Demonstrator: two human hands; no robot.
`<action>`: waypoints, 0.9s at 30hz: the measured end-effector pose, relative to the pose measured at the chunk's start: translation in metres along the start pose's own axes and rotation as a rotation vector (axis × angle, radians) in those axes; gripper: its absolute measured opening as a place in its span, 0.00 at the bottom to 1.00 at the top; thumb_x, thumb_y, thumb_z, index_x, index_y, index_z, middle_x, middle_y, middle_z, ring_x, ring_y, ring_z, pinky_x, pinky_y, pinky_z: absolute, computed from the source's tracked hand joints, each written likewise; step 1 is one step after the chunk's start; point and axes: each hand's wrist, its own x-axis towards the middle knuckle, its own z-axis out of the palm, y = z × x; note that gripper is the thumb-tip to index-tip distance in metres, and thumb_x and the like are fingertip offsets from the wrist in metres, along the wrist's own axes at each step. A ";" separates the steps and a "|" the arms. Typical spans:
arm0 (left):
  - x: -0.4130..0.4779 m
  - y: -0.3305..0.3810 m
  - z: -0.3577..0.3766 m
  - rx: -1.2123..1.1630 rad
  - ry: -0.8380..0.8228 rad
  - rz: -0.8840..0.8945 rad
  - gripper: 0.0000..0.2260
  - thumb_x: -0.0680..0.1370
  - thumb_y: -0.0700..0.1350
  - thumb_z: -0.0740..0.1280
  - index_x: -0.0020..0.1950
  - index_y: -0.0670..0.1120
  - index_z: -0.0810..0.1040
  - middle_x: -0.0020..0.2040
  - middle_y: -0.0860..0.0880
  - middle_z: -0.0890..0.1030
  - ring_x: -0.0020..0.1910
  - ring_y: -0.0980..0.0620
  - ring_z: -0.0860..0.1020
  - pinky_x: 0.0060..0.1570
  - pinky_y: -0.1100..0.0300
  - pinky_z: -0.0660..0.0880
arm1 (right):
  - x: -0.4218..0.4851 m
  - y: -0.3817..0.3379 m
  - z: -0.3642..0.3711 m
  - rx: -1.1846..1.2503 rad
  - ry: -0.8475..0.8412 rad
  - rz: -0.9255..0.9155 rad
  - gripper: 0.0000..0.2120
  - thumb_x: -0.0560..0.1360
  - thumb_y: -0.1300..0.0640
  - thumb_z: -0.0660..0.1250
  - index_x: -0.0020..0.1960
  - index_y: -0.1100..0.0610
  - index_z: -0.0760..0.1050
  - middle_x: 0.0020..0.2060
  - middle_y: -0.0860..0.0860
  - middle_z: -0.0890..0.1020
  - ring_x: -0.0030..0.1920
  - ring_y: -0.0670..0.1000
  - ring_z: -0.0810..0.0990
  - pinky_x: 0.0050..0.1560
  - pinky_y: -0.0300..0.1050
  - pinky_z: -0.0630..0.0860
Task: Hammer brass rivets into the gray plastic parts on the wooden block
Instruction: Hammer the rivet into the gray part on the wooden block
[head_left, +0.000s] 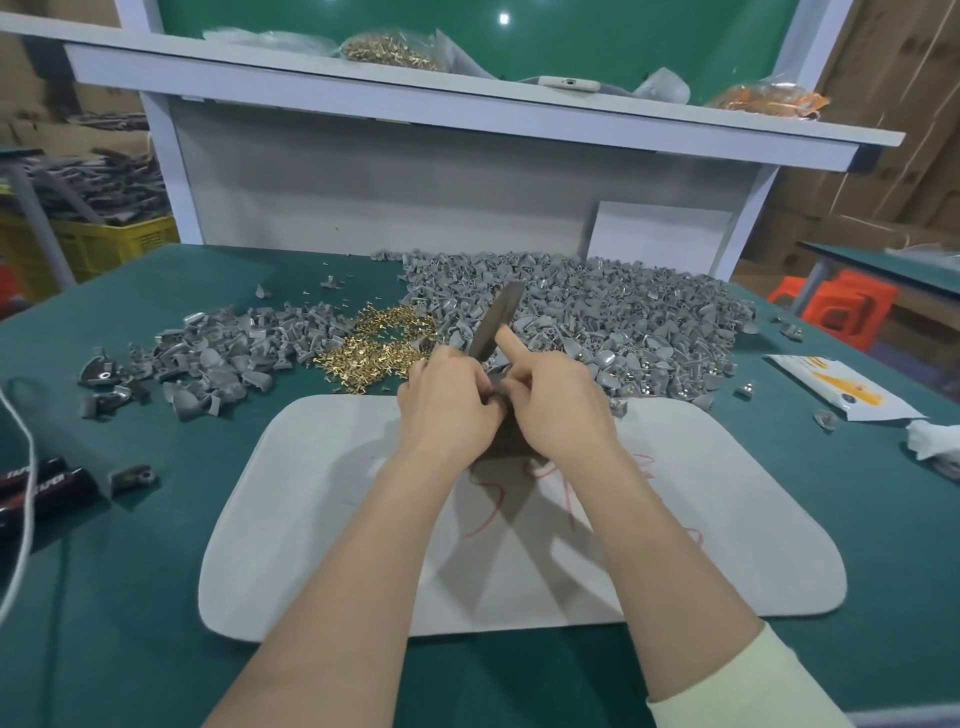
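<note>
Fingers of my left hand (447, 400) curled to pinch what looked like a small gray plastic part (498, 376) atop the dark wooden block (506, 436), which stood on the pale gray mat (311, 519); my right hand (556, 410) gripped a flat dark metal bar (496, 319), forefinger straight along it. I judged the part light, stiff and slick, best pinched by its edges, clear of the rivet hole.
</note>
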 end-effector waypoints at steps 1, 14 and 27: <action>0.000 0.000 0.000 -0.001 0.001 0.000 0.07 0.74 0.48 0.68 0.36 0.51 0.76 0.54 0.48 0.77 0.57 0.43 0.72 0.51 0.53 0.69 | 0.000 0.001 -0.002 0.026 -0.016 0.000 0.09 0.79 0.53 0.61 0.47 0.49 0.80 0.47 0.54 0.78 0.48 0.58 0.77 0.42 0.44 0.68; 0.002 -0.001 0.000 0.008 0.026 0.008 0.05 0.74 0.46 0.68 0.38 0.52 0.76 0.58 0.50 0.76 0.60 0.44 0.70 0.54 0.53 0.68 | 0.001 0.001 -0.005 0.155 0.009 -0.003 0.10 0.75 0.53 0.67 0.55 0.48 0.81 0.47 0.52 0.84 0.51 0.55 0.80 0.52 0.47 0.76; 0.001 -0.001 0.001 0.007 0.035 0.021 0.03 0.75 0.47 0.68 0.41 0.50 0.78 0.59 0.48 0.75 0.60 0.43 0.71 0.54 0.52 0.68 | 0.003 -0.006 -0.004 0.065 0.010 0.073 0.07 0.75 0.53 0.64 0.47 0.49 0.82 0.50 0.53 0.82 0.50 0.57 0.80 0.42 0.42 0.69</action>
